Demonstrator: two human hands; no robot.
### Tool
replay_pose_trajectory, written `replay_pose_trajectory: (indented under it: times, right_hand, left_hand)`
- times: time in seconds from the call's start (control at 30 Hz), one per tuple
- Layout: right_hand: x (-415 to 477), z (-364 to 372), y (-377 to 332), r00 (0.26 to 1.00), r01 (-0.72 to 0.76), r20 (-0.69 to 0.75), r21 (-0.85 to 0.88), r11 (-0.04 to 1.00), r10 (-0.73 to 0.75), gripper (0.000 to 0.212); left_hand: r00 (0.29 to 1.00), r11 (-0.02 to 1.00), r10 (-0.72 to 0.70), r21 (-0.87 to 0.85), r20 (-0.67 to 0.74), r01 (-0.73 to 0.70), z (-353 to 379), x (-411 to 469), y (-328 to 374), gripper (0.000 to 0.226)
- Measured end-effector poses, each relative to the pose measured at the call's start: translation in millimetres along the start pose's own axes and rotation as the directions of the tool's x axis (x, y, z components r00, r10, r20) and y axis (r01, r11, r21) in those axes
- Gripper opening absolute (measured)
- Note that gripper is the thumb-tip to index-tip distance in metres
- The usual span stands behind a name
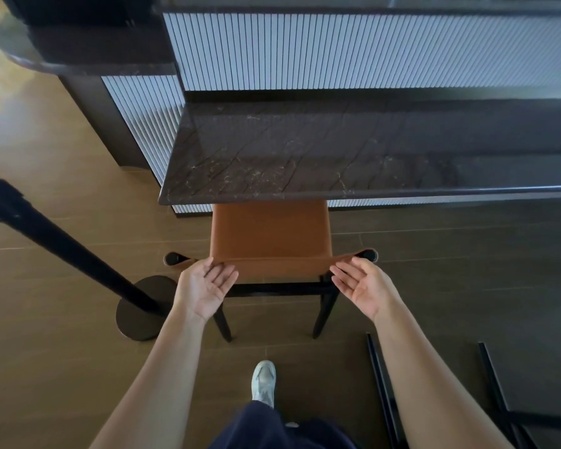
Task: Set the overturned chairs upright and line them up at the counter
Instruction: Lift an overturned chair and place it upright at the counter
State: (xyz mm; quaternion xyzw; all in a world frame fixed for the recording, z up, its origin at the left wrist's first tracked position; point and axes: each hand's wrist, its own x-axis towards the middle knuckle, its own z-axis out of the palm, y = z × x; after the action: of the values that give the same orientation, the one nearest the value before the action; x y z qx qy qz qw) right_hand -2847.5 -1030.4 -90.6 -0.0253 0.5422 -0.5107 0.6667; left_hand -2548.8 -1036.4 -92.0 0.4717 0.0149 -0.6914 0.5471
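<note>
While both hands hover open at the backrest, the tan chair (270,236) stands upright with its seat tucked partly under the dark marble desk (337,157). The left hand (204,286) and right hand (360,286) have fingers spread, palms up, holding nothing; the fingertips look just at the backrest's top edge, though contact is hard to tell. To finish this step well, check the chair sits square to the desk edge, nudging both corners evenly. Black legs of another chair (434,400) lie on the floor at lower right, apparently not yet righted.
</note>
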Motion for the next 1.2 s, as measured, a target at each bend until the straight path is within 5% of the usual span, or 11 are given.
replay_pose_trajectory:
  times: [0.3, 0.5, 0.6, 0.8, 0.97, 1.2]
  right_hand:
    - [-8, -3, 0, 0.998, -0.002, -0.064, 0.044, 0.999, 0.005, 0.055]
    - [20, 17, -5, 0.993, -0.052, -0.102, 0.021, 0.998, 0.054, 0.015]
    - [39, 31, -3, 0.986, -0.095, -0.136, 0.018, 0.995, 0.096, 0.012]
    - [73, 45, 11, 0.960, -0.140, -0.231, 0.087, 0.986, 0.157, 0.031]
    - [83, 49, 23, 0.954, -0.225, -0.211, -0.025, 0.974, 0.215, 0.020]
    - [82, 52, 30, 0.975, -0.139, -0.162, 0.084, 0.987, 0.151, 0.026]
  left_hand:
    - [0.983, 0.998, 0.051, -0.023, -0.174, -0.056, -4, -4, 18, 0.062]
    - [0.981, 0.999, -0.008, 0.030, -0.193, 0.014, -2, 28, 33, 0.038]
    - [0.971, 0.989, -0.073, 0.105, -0.229, 0.100, 7, 46, 30, 0.018]
    - [0.934, 0.973, -0.151, 0.119, -0.324, 0.198, 10, 74, 25, 0.032]
    - [0.924, 0.967, -0.170, 0.122, -0.341, 0.223, 8, 81, 29, 0.038]
    - [0.937, 0.965, -0.099, 0.197, -0.336, 0.173, 7, 85, 26, 0.042]
